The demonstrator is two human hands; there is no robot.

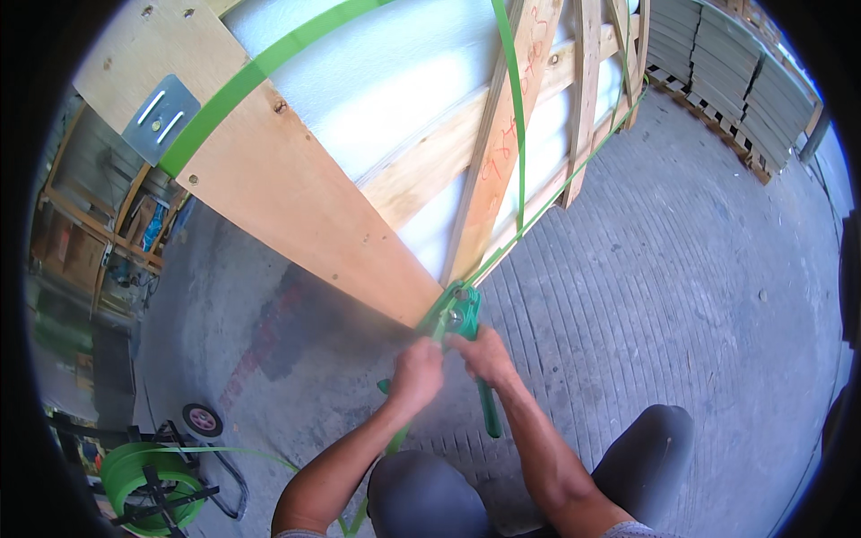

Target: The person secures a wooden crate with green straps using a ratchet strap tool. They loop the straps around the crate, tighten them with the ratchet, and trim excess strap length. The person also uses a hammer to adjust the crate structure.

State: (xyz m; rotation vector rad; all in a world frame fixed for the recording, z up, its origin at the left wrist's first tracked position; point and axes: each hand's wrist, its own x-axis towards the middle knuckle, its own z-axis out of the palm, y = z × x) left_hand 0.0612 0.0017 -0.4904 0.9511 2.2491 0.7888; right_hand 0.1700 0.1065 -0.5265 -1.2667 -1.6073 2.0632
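At the lower corner of a wooden crate (314,206), a green strapping tensioner (462,309) sits on the green strap (523,143). One of its handles points down toward my knees. My left hand (418,372) is closed just below the tool, slightly blurred, with the strap's loose length running down from under it. My right hand (485,355) is closed against the tool's right side, thumb and fingertips close to the strap. What lies inside its fingers is partly hidden. White wrapping (386,81) shows between the crate's boards.
A reel of green strap (112,480) stands on a wheeled cart (204,420) at lower left, its strap trailing toward my legs. Stacked grey sheets (717,67) rest on a pallet (713,134) at far right. Wooden frames (99,224) stand at left. The concrete floor (646,296) is grooved.
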